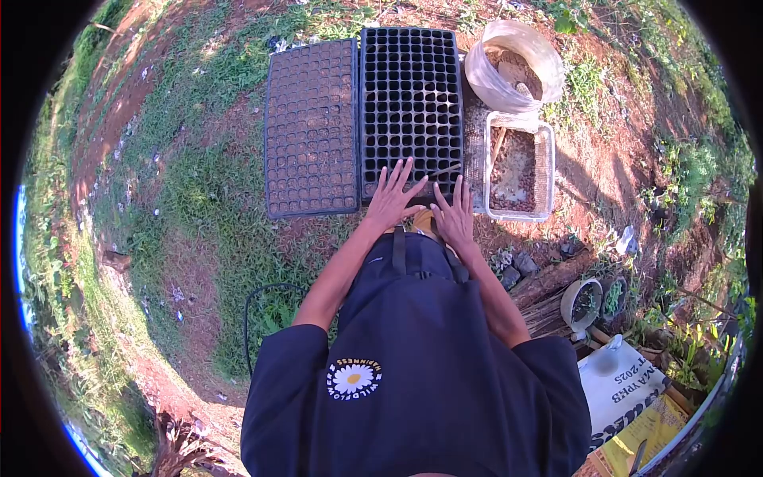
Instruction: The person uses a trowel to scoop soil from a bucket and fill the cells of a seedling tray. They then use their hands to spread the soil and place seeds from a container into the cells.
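Both of my hands reach forward over the near end of a black seedling tray [410, 103] with empty-looking cells. My left hand [390, 195] has its fingers spread at the tray's near left corner. At the near right corner my right hand [454, 216] is also spread, and it holds nothing. A thin stick [444, 170] lies across the cells just beyond my fingers. Left of this tray, side by side with it, is a second tray [311, 127] whose cells are filled with brown soil.
To the right stand a round whitish container [514, 67] with soil and a clear rectangular bin [545, 171] with brown matter and a stick. Logs [552, 278], a round pot [581, 304] and a printed sack [620, 385] lie at lower right. A dark hose [248, 318] curves at left.
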The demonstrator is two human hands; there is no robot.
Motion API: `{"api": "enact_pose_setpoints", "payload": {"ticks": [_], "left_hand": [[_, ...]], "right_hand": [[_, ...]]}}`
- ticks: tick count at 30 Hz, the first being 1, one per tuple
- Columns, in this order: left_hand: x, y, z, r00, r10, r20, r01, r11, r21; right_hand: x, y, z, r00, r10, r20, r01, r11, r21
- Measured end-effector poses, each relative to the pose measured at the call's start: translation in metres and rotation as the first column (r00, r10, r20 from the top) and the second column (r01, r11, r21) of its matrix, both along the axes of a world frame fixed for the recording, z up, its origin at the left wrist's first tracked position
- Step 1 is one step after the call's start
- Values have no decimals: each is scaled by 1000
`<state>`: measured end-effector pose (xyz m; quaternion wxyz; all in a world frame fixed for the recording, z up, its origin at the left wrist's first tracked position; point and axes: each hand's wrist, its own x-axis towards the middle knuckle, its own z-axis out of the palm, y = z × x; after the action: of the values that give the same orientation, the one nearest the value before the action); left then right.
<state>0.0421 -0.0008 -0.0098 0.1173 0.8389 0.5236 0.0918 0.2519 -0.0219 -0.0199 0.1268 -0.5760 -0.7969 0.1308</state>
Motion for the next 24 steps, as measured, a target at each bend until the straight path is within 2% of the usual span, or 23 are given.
{"api": "enact_pose_setpoints", "payload": {"ticks": [4, 10, 12, 13, 15, 16, 18, 19, 22, 24], "left_hand": [[1, 1, -1, 1000, 10, 2, -10, 1000, -1], [3, 0, 1, 999, -25, 38, 26, 1000, -17], [4, -1, 2, 999, -43, -8, 43, 999, -13], [3, 0, 2, 999, -43, -9, 43, 999, -12], [3, -1, 0, 996, -69, -62, 67, 997, -36], [4, -1, -1, 996, -72, -60, 70, 997, -34], [3, -1, -1, 996, -84, -42, 85, 996, 19], [3, -1, -2, 995, -88, -43, 89, 996, 21], [5, -1, -2, 987, -123, -100, 124, 992, 1], [5, -1, -3, 989, -118, -89, 120, 992, 26]], "right_hand": [[-3, 0, 2, 1000, -7, -26, 7, 1000, 10], [-3, -2, 5, 999, 5, 47, -6, 1000, 24], [0, -1, 6, 989, -18, -148, 28, 998, 60], [1, 1, 5, 989, -18, -148, 27, 998, 62], [4, 6, 7, 902, -162, -399, 191, 981, 33], [5, 12, 11, 903, -164, -398, 194, 980, 35], [7, 27, 18, 696, -442, -565, 302, 895, -328], [3, 33, 21, 673, -417, -611, 321, 909, -267], [-2, 49, 35, 652, -430, -625, 275, 902, -333], [-4, 58, 34, 695, -402, -596, 277, 915, -294]]}}
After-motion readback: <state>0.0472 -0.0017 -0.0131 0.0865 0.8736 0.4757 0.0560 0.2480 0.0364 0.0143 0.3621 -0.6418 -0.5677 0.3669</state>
